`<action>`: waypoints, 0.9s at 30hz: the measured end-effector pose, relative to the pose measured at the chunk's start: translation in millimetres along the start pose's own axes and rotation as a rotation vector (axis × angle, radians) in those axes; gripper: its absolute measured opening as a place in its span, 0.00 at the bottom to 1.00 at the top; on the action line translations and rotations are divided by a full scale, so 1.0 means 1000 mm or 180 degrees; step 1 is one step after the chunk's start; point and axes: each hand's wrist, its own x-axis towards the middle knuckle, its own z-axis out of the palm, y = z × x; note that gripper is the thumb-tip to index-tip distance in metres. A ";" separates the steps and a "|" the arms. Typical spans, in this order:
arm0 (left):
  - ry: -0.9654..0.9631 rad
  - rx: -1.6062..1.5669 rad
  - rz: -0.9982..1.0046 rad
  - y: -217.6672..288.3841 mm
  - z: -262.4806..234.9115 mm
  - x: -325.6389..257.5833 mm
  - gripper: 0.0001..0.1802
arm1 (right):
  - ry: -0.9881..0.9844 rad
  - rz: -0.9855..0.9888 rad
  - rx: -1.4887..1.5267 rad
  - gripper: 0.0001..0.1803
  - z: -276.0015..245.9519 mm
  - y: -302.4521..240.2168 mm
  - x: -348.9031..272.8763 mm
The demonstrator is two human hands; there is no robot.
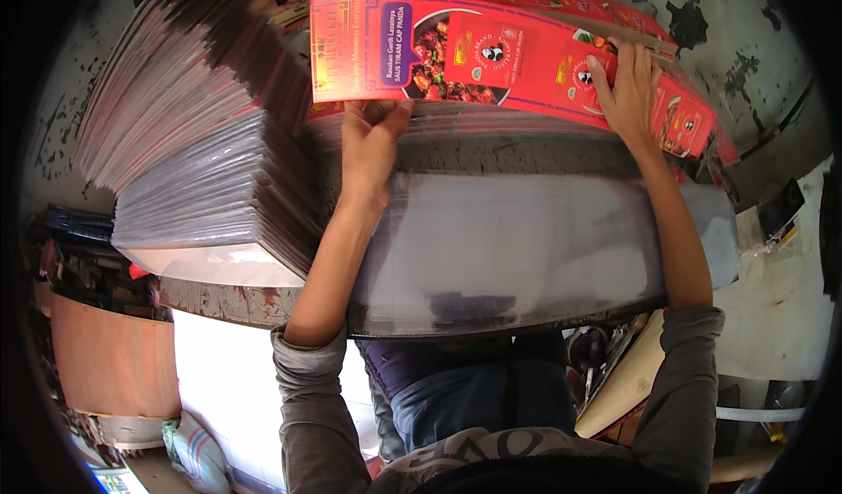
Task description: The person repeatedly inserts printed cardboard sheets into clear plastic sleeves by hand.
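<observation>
A long red printed card sheet (544, 55) with food pictures lies over a stack of similar sheets (491, 118) at the far side of the table. My left hand (373, 134) is closed at its near left edge, with the fingertips partly hidden under the sheet. Across the sheet's right part rests my right hand (630, 95), fingers stretched out and thumb apart. Close to my body, a stack of clear, shiny plastic sheets (517, 239) spans the table between my forearms.
At left, a tall leaning pile of sheets (193, 169) fans outward. More red printed sheets (579, 4) lie behind the held one. A brown board box (114, 354) and a pale sack (200, 450) stand at lower left. A dark flat item (781, 209) lies at right.
</observation>
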 end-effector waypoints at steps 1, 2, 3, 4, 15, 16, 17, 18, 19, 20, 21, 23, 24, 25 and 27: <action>-0.0006 0.0009 -0.0019 0.000 -0.003 0.001 0.19 | -0.0016 0.0015 0.0000 0.22 -0.001 -0.001 0.000; -0.0048 -0.0007 -0.0126 0.001 -0.006 0.003 0.18 | -0.0037 0.0009 0.0011 0.22 -0.001 -0.002 0.002; -0.0094 -0.0035 -0.0224 0.002 -0.006 0.004 0.18 | -0.0051 -0.0007 0.0012 0.22 -0.001 -0.002 0.003; -0.0103 -0.0038 -0.0233 0.002 -0.004 0.003 0.18 | -0.0060 -0.0003 0.0003 0.22 -0.001 -0.001 0.002; 0.0078 -0.0029 0.0050 0.004 0.003 -0.001 0.18 | -0.0122 0.0057 -0.0025 0.22 -0.002 -0.001 0.000; 0.0074 -0.0027 0.0033 0.003 0.001 -0.001 0.18 | -0.0138 0.0065 -0.0028 0.22 -0.002 -0.001 0.000; 0.0044 0.0102 0.0008 0.003 0.000 -0.001 0.20 | -0.0156 0.0068 0.0009 0.22 -0.002 -0.002 0.000; 0.0015 0.0226 0.0001 0.003 -0.001 0.000 0.21 | -0.0158 0.0063 0.0043 0.22 -0.002 -0.001 0.001; 0.0014 0.0223 0.0004 0.004 -0.002 0.001 0.21 | -0.0155 0.0060 0.0041 0.22 -0.002 -0.001 0.001; -0.0042 0.0361 -0.0028 0.004 -0.004 0.001 0.20 | -0.0148 0.0028 -0.0006 0.22 -0.002 0.000 0.001; -0.0095 0.0500 -0.0058 0.005 -0.004 0.001 0.19 | -0.0138 -0.0006 -0.0049 0.22 -0.001 0.000 0.000; -0.0082 0.0481 0.0000 0.004 -0.003 0.000 0.17 | -0.0106 -0.0019 -0.0056 0.22 -0.001 0.001 0.000; -0.0071 0.0468 0.0051 0.004 -0.002 0.000 0.15 | -0.0080 -0.0026 -0.0061 0.22 -0.001 0.002 0.000; -0.0068 0.0470 0.0058 0.005 -0.002 0.000 0.15 | -0.0073 -0.0028 -0.0059 0.22 -0.001 0.001 0.000; -0.0088 0.0562 0.0124 0.006 -0.002 0.000 0.14 | -0.0064 0.0013 -0.0006 0.22 -0.001 0.001 0.000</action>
